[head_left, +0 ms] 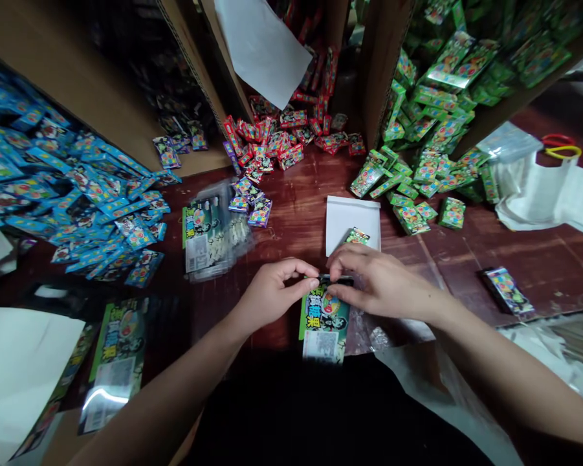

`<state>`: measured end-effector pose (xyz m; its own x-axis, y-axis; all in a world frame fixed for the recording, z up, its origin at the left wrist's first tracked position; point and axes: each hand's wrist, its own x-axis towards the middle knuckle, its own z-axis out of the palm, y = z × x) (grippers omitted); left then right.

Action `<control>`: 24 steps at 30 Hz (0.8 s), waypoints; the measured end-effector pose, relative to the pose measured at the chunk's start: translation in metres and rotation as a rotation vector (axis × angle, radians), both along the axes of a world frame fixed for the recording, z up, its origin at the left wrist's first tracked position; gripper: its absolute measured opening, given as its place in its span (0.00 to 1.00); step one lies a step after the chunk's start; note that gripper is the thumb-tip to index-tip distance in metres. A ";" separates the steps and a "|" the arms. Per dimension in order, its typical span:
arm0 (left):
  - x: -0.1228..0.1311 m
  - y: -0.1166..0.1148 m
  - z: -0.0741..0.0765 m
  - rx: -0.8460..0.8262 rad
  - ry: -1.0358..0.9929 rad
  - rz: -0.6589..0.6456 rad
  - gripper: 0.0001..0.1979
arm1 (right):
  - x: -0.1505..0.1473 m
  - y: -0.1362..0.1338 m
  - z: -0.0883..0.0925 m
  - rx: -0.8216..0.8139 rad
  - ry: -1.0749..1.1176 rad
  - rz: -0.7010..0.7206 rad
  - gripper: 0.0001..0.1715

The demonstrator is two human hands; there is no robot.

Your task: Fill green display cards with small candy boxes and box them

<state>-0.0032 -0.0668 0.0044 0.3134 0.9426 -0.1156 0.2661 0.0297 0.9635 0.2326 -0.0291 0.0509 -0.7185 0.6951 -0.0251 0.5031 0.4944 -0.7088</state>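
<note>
A printed candy bag [324, 317], green and black with a white label panel, lies at the table's front edge before me. My left hand [281, 288] pinches its upper left edge between thumb and forefinger. Curled over the upper right of the bag is my right hand [376, 281], thumb and fingers closed at its top edge. Just beyond the right hand rests a white open box [353, 217], with a small green candy box [357, 236] at its near side, partly covered by the fingers. A stack of similar printed bags [213, 236] lies left of my hands.
Blue candy boxes [92, 200] spill across the left. Red ones [281, 139] and purple ones [252, 200] lie at the back middle, green ones [422, 171] at the back right. Cardboard walls [376, 71] stand behind. A dark candy box [507, 290] and white cloth [543, 194] are right.
</note>
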 end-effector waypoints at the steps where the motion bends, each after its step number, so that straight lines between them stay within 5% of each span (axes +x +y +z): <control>1: 0.000 0.000 0.000 -0.003 -0.002 0.000 0.06 | -0.003 0.000 -0.001 0.022 -0.058 -0.022 0.06; 7: 0.000 -0.005 -0.003 -0.032 -0.017 0.048 0.08 | -0.004 -0.010 -0.024 0.150 -0.061 -0.120 0.09; 13: -0.007 -0.033 -0.004 0.060 -0.056 0.205 0.11 | -0.013 0.001 -0.050 0.179 0.057 0.071 0.13; 16: -0.056 -0.051 0.018 0.103 -0.023 0.492 0.11 | -0.051 0.021 -0.055 0.168 0.128 0.141 0.24; 19: -0.138 -0.077 0.052 0.068 0.036 0.802 0.15 | -0.115 0.032 -0.060 0.287 0.124 0.191 0.34; 21: -0.194 -0.092 0.064 -0.049 0.086 0.901 0.20 | -0.164 0.035 -0.070 0.387 0.029 0.308 0.39; 24: -0.254 -0.105 0.060 -0.212 0.177 0.896 0.27 | -0.229 0.039 -0.092 0.523 -0.021 0.421 0.47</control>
<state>-0.2577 -0.1718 0.0648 -0.5581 0.7776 -0.2896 0.2008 0.4652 0.8621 0.0035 0.0095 -0.0410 -0.9341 0.2795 0.2221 0.2027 0.9274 -0.3145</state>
